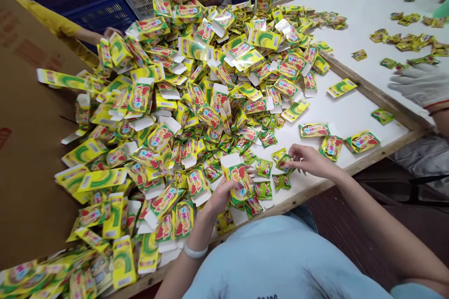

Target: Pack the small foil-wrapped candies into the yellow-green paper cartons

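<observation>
Left hand (221, 195) grips an open yellow carton (237, 178) upright at the worktop (351, 114) edge; right hand (308, 160) pinches a small green sachet (283, 160) just beside it, w/ loose sachets all round.

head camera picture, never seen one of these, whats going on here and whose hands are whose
The one picture comes from a camera worn on a person's head, looking down at their own bare arms. Their left hand holds a small yellow-green printed cardboard box with its white flap open. Their right hand touches a small green foil sachet on the white wooden-edged table. A big heap of the same open boxes covers the table, with loose sachets near the hands. The grey gloved hand at right and the yellow sleeve at upper left belong to other people.
</observation>
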### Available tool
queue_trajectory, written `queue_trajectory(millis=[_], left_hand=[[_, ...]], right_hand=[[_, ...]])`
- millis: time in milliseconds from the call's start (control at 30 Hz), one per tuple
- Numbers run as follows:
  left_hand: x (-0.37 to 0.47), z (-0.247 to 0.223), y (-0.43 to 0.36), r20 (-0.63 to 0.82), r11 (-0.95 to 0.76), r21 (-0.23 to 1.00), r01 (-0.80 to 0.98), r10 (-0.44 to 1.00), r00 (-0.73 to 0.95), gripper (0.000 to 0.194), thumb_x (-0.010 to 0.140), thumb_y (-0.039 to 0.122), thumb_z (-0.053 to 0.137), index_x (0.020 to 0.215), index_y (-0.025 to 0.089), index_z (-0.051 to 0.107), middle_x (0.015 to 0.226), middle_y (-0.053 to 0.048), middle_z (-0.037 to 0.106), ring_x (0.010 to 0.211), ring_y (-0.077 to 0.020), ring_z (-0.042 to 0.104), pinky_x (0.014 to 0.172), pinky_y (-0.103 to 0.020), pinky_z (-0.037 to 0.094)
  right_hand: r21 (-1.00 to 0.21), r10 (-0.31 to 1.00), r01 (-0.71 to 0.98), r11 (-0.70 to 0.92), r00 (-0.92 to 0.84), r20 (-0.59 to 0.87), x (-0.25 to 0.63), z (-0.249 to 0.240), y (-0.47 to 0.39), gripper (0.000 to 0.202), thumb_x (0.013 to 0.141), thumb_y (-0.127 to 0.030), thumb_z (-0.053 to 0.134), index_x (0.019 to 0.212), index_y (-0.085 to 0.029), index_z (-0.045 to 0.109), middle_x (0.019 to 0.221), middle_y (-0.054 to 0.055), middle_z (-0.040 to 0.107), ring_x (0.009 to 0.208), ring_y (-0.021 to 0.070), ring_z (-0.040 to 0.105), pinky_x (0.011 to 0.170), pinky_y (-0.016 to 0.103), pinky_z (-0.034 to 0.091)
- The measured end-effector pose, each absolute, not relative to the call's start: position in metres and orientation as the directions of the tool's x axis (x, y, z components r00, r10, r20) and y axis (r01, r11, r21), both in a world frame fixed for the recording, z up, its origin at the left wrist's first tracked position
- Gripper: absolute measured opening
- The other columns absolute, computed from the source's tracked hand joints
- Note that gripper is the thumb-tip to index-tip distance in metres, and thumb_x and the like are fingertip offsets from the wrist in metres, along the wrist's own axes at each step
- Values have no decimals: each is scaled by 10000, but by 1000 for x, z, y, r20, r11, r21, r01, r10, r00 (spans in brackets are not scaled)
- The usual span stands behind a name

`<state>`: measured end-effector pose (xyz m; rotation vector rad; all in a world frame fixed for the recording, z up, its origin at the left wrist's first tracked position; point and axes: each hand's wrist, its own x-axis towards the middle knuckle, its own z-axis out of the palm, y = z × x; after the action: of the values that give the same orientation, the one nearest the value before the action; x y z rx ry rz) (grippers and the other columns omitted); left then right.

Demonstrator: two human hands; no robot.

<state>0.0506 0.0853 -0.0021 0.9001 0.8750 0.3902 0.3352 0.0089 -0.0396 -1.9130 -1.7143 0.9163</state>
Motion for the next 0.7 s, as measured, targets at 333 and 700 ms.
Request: queue_trajectory(millis=[333, 700], left_hand=[[64, -13, 69, -511, 542, 823, 174, 569, 645, 345, 632, 357, 778, 903, 160, 693, 868, -72, 732, 936, -270, 656, 932, -379, 465], [62, -17, 65, -415, 436, 883, 173, 556, 720, 328, 662, 442, 788, 735, 151, 653, 633, -24, 650, 708, -195, 609, 789, -323, 493]], right_hand=[[-640, 817, 569, -516, 551, -170, 296, -84, 8, 298, 809, -480, 685, 896, -220, 569, 985, 95, 589, 927, 278, 595, 738, 354, 461], [-957, 964, -192, -217, 110, -241, 298, -39, 7, 374, 743, -426, 804, 975, -178, 647, 858, 29, 691, 717, 162, 640, 613, 277, 507]])
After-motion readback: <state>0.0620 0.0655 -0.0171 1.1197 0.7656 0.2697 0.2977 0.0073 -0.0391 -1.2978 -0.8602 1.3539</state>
